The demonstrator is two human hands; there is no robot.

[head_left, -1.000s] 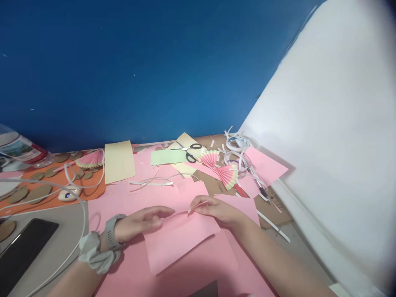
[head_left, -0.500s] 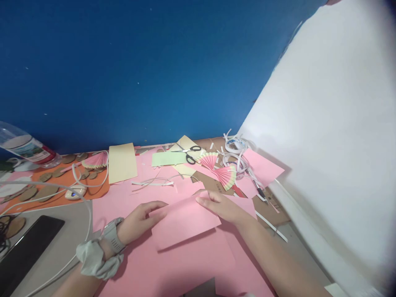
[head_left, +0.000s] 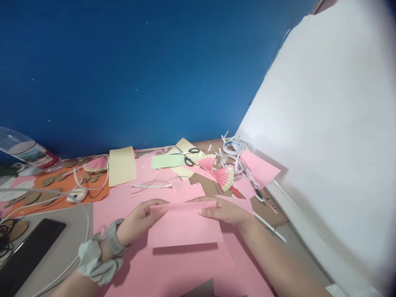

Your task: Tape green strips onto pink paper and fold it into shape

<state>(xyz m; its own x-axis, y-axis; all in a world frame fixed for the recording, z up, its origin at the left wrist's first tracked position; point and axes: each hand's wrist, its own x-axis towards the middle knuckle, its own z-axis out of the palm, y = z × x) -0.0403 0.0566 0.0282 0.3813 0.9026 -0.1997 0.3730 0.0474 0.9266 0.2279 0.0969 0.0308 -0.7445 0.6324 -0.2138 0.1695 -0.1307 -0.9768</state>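
Observation:
A rectangular sheet of pink paper [head_left: 185,229] is held up level between both hands, casting a shadow on the larger pink sheets [head_left: 192,264] beneath. My left hand [head_left: 147,218] pinches its upper left edge, thumb in front and fingers behind. At the upper right edge my right hand [head_left: 221,211] grips the same sheet, also with the thumb in front. The fingertips behind the paper are partly hidden. Beyond the hands lie scissors [head_left: 188,156] with black handles and a folded pink fan [head_left: 218,175] with a pale green and yellow rim.
A yellow sheet [head_left: 122,166] and a light green strip [head_left: 167,161] lie at the back. Rolls of white tape [head_left: 232,154] and a pen [head_left: 259,193] are on the right. A black phone [head_left: 34,251], a cable and a bottle [head_left: 34,152] occupy the left. A blue wall rises behind.
The pink sheet has turned from slanted to level. My right hand has come down slightly along its edge, while my left hand keeps its hold.

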